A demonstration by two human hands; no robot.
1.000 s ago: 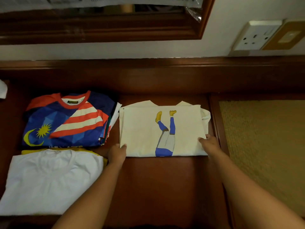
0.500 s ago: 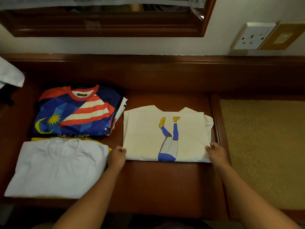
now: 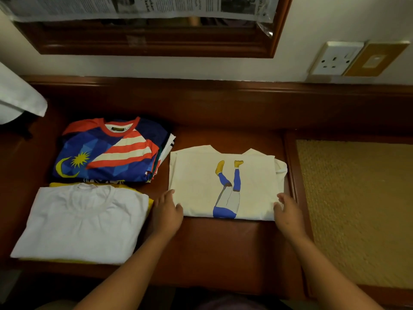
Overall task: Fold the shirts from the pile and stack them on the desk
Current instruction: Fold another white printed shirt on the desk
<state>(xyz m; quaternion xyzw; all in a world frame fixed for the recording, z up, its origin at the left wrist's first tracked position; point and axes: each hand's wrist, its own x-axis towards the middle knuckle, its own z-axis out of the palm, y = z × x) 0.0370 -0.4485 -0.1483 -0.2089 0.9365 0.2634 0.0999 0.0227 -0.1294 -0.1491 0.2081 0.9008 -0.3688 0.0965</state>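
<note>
- The left hand [image 3: 166, 211] sits at the near-left corner of the folded cream T-shirt [image 3: 201, 182]; its fingers [image 3: 167, 194] lie fairly straight along the shirt's left edge, the thumb at the near hem, and whether any cloth is pinched cannot be told.
- The right hand [image 3: 288, 212] is at the near-right corner, its fingers [image 3: 282, 198] slightly bent and touching the cloth; a grip is not visible.
- The cream shirt lies flat on the wooden desk [image 3: 223, 247] between both hands, printed with blue-and-yellow legs.
- To its left, a folded white T-shirt [image 3: 80, 222] lies on something yellow, mostly hidden.
- Behind that, a blue, red and white striped jersey [image 3: 111, 153] tops a stack whose lower garments show only as edges.
- A woven mat [image 3: 357, 209] is inset on the right.
- White cloth [image 3: 20, 99] at the left edge is cut off.
- A wall socket [image 3: 335, 59] is above.
</note>
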